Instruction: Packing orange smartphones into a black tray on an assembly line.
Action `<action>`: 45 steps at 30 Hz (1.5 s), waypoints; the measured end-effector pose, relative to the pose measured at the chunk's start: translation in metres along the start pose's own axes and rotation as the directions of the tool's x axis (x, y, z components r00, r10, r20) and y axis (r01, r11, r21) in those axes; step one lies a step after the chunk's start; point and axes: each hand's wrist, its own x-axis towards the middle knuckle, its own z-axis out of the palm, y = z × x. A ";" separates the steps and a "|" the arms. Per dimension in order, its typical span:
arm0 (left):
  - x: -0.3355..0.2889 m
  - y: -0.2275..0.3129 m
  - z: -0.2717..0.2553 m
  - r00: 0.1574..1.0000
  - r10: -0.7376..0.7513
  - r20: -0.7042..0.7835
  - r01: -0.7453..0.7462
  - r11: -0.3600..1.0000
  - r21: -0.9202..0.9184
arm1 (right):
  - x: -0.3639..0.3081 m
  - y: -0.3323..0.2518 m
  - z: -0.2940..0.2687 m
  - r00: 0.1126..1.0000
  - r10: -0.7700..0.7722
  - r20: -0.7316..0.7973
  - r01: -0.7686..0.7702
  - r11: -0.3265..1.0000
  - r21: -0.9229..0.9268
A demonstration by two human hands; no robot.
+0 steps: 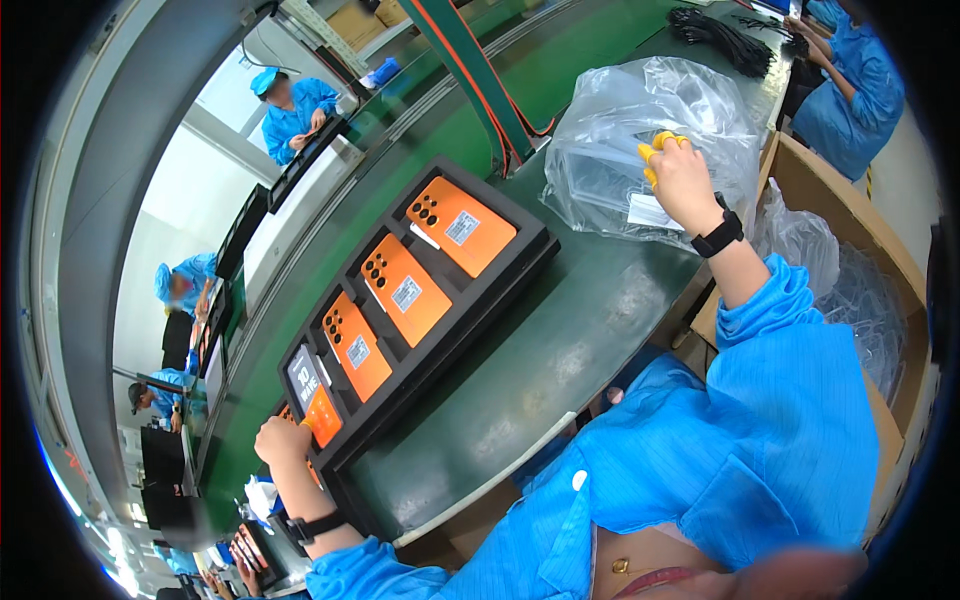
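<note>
My right hand (pixel 683 186), with yellow finger cots, is bent over a large clear plastic bag (pixel 590 170) at the back right. Its fingers are curled among translucent flat pieces; what they pinch is unclear. A white label (pixel 652 211) lies below them. My left hand (pixel 284 441) is closed at the near left end of a black tray (pixel 480 290), and its grip is hidden. Orange phones (pixel 407 290) lie camera side up in the tray's slots, each with a white code label. Beside my left hand, a phone (pixel 312 385) shows a dark and orange front.
A green workbench (pixel 560 320) carries the tray and bag. An open cardboard box (pixel 850 200) with clear plastic stands at right. Black cables (pixel 720 40) lie at the far right. A green post (pixel 470 70) rises behind the tray. Co-workers in blue (pixel 290 110) sit across the line.
</note>
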 end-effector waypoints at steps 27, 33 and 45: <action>0.050 0.089 0.045 0.964 0.111 -0.243 -0.263 0.239 -0.935 | -0.086 -0.169 -0.013 -0.369 -0.830 -0.418 0.821 -0.502 0.271; 0.015 0.088 0.008 0.949 0.312 -0.051 0.044 -0.290 -0.956 | -0.079 -0.158 -0.022 -0.480 -0.732 -0.483 0.651 -0.667 0.363; -0.168 0.177 0.032 0.819 0.238 -0.522 -0.408 -0.397 -0.822 | -0.088 -0.163 -0.058 0.859 -0.383 0.341 -0.460 -0.280 0.843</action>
